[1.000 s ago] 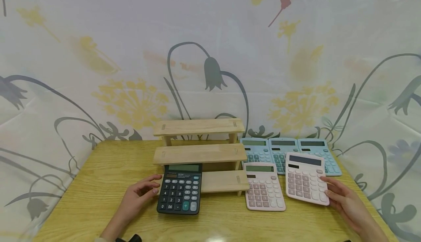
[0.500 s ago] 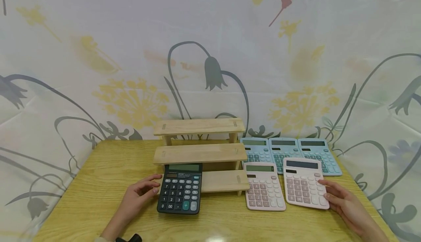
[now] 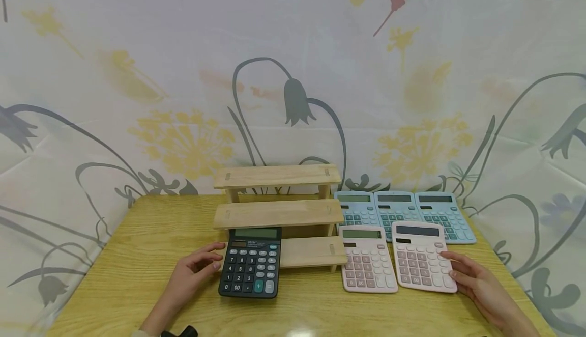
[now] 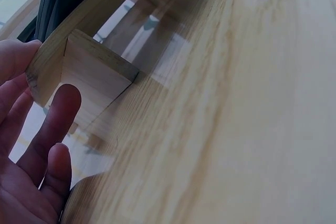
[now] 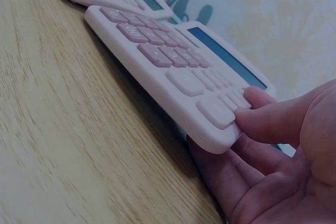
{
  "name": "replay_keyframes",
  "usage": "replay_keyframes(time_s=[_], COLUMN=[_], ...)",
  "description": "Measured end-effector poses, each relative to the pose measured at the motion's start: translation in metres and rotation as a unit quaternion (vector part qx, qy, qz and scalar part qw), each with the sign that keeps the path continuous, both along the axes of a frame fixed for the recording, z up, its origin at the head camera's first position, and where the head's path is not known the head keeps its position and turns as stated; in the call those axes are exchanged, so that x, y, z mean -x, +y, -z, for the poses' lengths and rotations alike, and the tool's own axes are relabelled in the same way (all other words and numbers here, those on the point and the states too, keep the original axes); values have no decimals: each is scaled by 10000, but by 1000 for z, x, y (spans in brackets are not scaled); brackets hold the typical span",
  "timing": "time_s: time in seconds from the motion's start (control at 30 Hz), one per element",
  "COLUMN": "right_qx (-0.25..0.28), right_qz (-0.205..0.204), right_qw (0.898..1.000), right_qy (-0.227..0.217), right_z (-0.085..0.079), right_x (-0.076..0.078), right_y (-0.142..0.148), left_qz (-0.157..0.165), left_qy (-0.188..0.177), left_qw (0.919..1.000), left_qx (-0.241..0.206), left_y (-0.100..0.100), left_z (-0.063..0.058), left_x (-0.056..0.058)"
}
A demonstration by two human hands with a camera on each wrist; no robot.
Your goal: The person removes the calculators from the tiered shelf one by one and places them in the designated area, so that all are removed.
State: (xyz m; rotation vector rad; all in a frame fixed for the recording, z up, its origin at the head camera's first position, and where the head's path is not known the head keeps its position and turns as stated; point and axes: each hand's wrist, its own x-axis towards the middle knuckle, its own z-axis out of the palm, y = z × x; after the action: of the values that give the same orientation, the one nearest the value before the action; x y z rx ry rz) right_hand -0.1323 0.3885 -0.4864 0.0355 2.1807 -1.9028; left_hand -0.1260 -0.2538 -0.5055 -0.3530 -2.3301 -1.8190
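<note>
My right hand [image 3: 476,281] grips the right edge of a pink calculator [image 3: 418,263], thumb [image 5: 262,121] on top and other fingers underneath. In the right wrist view its near edge is tilted up over the table. A second pink calculator [image 3: 361,276] lies flat just to its left. My left hand [image 3: 189,276] is beside the left end of a three-tier wooden shelf [image 3: 279,214], its fingertips at the end of the lowest board [image 4: 47,69] and its other fingers loosely curled. A black calculator [image 3: 249,271] leans on that lowest tier, right next to this hand.
Three blue calculators [image 3: 432,205] lie side by side behind the pink ones, partly covered by them. The wooden table [image 3: 146,235] meets a floral cloth backdrop [image 3: 274,138] behind the shelf.
My right hand has brought the pink calculator leftward and down toward the table front, close beside the other pink one. The left hand and the black calculator have stayed put.
</note>
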Motion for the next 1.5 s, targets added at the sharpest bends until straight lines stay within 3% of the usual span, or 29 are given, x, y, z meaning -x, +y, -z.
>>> replay_keyframes(time_s=[0.47, 0.83, 1.2, 1.5], right_qx=[-668, -1542, -2076, -2429], right_qz=[93, 351, 507, 817], right_qw=[9976, 9874, 9769, 9665], right_qy=[-185, 83, -65, -136], right_z=[-3, -6, -9, -12], right_x=[3, 9, 13, 11], right_y=[-3, -14, -25, -33], left_qz=[-26, -12, -27, 163], left_qy=[21, 67, 226, 390], left_qw=[10000, 10000, 9997, 9990], left_qx=[-8, -26, -14, -164], left_y=[1, 0, -1, 0], left_z=[0, 1, 3, 4], left_x=[0, 1, -2, 1])
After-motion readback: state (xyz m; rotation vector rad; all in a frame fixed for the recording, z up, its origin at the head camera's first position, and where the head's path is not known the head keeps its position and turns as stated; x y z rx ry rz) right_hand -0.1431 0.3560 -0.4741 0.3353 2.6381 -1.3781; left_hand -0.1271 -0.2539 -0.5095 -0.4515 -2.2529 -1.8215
